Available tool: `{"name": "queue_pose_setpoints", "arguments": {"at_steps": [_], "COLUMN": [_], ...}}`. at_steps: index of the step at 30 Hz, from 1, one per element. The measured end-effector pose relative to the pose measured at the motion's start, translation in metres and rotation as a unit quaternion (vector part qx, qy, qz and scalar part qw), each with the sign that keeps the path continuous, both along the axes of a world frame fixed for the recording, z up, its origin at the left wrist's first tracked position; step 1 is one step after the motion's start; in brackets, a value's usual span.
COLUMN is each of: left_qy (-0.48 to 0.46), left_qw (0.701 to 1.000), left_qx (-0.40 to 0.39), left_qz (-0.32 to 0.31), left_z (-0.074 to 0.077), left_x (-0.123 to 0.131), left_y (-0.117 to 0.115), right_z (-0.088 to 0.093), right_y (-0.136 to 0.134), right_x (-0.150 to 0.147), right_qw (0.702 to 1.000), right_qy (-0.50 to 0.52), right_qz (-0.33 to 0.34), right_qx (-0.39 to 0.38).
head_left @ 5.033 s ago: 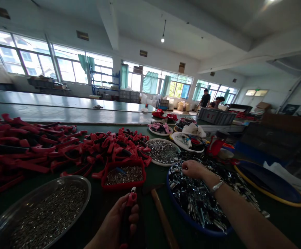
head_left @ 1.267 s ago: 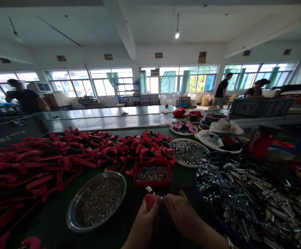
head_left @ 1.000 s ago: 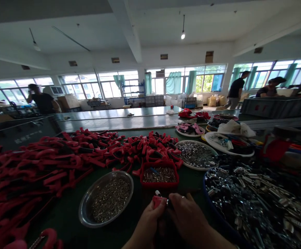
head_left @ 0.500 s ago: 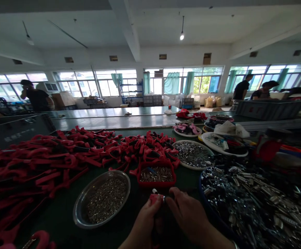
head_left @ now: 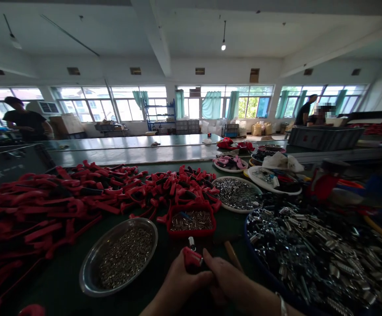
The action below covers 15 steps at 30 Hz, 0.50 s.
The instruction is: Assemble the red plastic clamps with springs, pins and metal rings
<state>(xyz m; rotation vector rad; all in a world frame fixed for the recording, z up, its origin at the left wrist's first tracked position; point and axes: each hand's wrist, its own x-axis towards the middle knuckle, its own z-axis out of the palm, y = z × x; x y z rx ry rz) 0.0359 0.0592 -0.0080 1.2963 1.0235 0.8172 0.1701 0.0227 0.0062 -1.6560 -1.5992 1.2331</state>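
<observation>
My left hand (head_left: 179, 278) is closed around a red plastic handle (head_left: 192, 258), whose end sticks up past the fingers. A metal coil spring (head_left: 191, 242) stands out from the top of that handle. My right hand (head_left: 228, 274) is closed against the handle's right side, its fingertips at a small shiny metal piece there. The lower part of the handle is hidden by both hands. Just beyond lies a red tray (head_left: 214, 221) of small metal pins. A steel bowl (head_left: 84, 274) of similar pins is left of my left hand.
Red plastic handles (head_left: 88, 197) are heaped across the left and middle. A blue-rimmed basin (head_left: 248, 237) of springs and metal parts stands at right. A wooden tool handle (head_left: 233, 255) lies beside it. Further back are a tray of metal pieces (head_left: 238, 193) and co-workers (head_left: 28, 118).
The view has turned slightly right. The red handle is tilted differently, and its spring shows more upright. My right hand has come in closer to my left, and the wooden tool handle is now visible.
</observation>
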Motion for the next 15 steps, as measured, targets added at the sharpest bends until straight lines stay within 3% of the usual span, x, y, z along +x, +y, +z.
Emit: {"name": "queue_pose_setpoints", "arguments": {"at_steps": [1, 3, 5, 7, 8, 10, 11, 15], "left_qy": [0.042, 0.113, 0.167, 0.209, 0.229, 0.277, 0.308, 0.425], "left_qw": [0.997, 0.985, 0.970, 0.951, 0.939, 0.911, 0.895, 0.830], "left_qx": [0.057, 0.118, 0.144, 0.176, 0.196, 0.245, 0.268, 0.335], "left_qz": [-0.011, -0.056, -0.104, -0.146, -0.164, -0.182, -0.178, -0.131], "left_z": [0.002, 0.008, 0.018, 0.026, 0.029, 0.031, 0.030, 0.018], "left_x": [-0.004, -0.014, -0.024, -0.031, -0.033, -0.035, -0.034, -0.031], "left_y": [0.001, 0.001, 0.000, 0.001, 0.003, 0.009, 0.014, 0.027], "right_z": [0.002, 0.008, 0.015, 0.020, 0.020, 0.016, 0.012, -0.006], "right_y": [-0.001, -0.001, 0.003, 0.010, 0.014, 0.022, 0.025, 0.024], "right_x": [0.000, 0.006, 0.015, 0.025, 0.029, 0.033, 0.033, 0.024], "right_qw": [0.998, 0.998, 0.981, 0.927, 0.906, 0.886, 0.882, 0.859], "right_qy": [0.024, -0.007, -0.110, -0.199, -0.221, -0.253, -0.279, -0.407], "right_qz": [0.034, 0.062, 0.048, 0.076, 0.115, 0.181, 0.178, 0.082], "right_qx": [-0.044, -0.017, 0.152, 0.308, 0.342, 0.344, 0.335, 0.301]}}
